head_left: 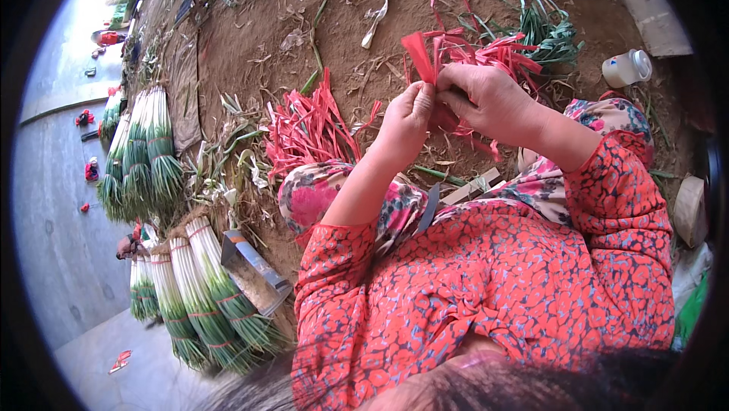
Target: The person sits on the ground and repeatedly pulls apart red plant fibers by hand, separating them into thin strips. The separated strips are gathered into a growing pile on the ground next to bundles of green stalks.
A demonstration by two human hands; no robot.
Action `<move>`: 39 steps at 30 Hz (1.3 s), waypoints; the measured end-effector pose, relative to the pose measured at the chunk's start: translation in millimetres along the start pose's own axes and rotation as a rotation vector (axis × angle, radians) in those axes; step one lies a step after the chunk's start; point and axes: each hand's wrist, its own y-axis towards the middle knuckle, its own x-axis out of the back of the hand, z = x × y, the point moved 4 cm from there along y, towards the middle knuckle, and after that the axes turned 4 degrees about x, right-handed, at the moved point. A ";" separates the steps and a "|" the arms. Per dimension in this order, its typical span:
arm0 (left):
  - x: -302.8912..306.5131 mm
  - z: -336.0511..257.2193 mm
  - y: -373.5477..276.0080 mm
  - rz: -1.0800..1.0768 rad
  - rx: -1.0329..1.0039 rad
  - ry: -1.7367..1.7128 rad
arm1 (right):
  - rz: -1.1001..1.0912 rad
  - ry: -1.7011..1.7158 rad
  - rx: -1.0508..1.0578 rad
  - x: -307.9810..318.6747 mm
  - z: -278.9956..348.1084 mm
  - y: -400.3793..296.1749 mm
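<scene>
My left hand [407,120] pinches a strip of red plastic twine [420,58] between thumb and fingers. Against it, my right hand [490,101] grips the same red twine, its fingertips touching those of the left. More red strips [507,58] hang and lie behind the right hand on the soil. A heap of red plastic strips [304,132] rests on the ground beside my left knee. Green plastic strips [547,32] lie in a tangle beyond the right hand. The lower ends of the held twine are partly hidden by the hands.
Bundles of green onions tied with red bands stand at the left, some farther off [148,149], others nearer [213,297]. A metal-edged tray [256,274] is beside them. At the right are a plastic jar [626,68] and a round wooden-looking block [690,212]. Dry leaves litter the soil.
</scene>
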 end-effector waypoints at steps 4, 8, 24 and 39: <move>2.4 -9.9 -3.3 -0.074 0.029 -0.218 | -0.079 0.156 -0.117 1.0 -6.7 1.2; 3.2 -12.3 -6.3 -0.161 -0.067 -0.171 | -0.177 0.229 -0.150 1.9 -14.0 0.6; -2.6 -18.0 -12.4 -0.303 -0.058 -0.251 | -0.118 0.306 -0.133 -7.1 -15.3 2.7; 6.7 -15.8 -10.7 -0.435 -0.418 0.455 | 0.027 0.189 -0.071 -7.2 -4.5 -0.5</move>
